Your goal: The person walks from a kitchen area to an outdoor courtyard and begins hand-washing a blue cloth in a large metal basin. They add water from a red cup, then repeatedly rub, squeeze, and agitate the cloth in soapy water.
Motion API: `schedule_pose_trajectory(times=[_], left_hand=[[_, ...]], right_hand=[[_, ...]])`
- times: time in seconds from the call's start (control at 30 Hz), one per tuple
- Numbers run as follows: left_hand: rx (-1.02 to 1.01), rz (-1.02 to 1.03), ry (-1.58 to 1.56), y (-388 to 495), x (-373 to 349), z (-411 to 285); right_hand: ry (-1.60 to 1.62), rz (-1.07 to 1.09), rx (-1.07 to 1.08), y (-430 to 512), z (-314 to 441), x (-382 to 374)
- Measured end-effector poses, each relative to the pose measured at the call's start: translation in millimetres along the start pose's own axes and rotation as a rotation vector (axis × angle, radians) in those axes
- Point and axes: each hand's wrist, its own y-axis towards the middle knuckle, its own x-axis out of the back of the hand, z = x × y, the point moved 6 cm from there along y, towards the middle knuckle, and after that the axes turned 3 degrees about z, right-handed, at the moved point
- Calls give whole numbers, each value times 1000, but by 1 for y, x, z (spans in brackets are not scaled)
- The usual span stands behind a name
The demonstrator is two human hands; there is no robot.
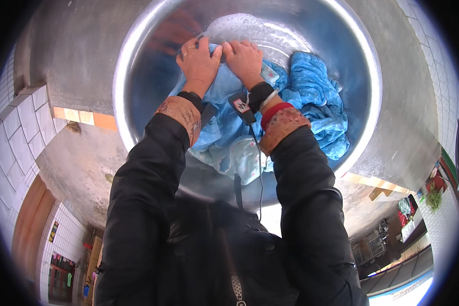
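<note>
A large round metal basin (373, 76) holds wet light-blue cloth (223, 86) and soapy water (248, 30). My left hand (199, 63) lies over the upper part of the cloth with its fingers bent around a bunched fold. Close beside it, my right hand (244, 61) presses on the same cloth, fingers curled; the fingertips of both are partly hidden. A brighter blue quilted cloth (313, 91) lies crumpled along the basin's right side. A pale patterned part of cloth (241, 157) spreads nearer to me. Both wrists wear black bands.
The basin stands on a grey concrete surface (80, 57) with a tiled edge strip (86, 117). A black cable (261, 172) hangs from a dark device (241, 108) at my right wrist. White tiled wall (23, 122) is at the left; a green plant (433, 197) is far right.
</note>
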Motion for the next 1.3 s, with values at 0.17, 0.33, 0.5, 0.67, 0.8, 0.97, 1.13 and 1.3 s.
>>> schedule_pose_trajectory(times=[0.17,0.33,0.5,0.67,0.8,0.97,1.13,1.3], left_hand=[[-138,-28,-345,-97,35,-21],[-261,-55,-141,-17,-20,-6],[-91,-142,-76,14,-2,-10],[-329,-167,-591,-62,59,-37],[-487,-243,-190,-49,24,-38],[-84,65,-295,14,-25,8],[96,113,-704,15,-4,37],[15,204,-810,8,11,19]], right_hand=[[351,-148,312,-85,23,45],[69,-206,341,-12,-2,-19],[10,-411,113,3,1,12],[334,-26,235,-57,12,51],[-28,-191,488,-38,24,24],[119,-47,183,14,7,13],[303,-123,-179,-5,-75,46],[528,-37,-360,-26,-73,21]])
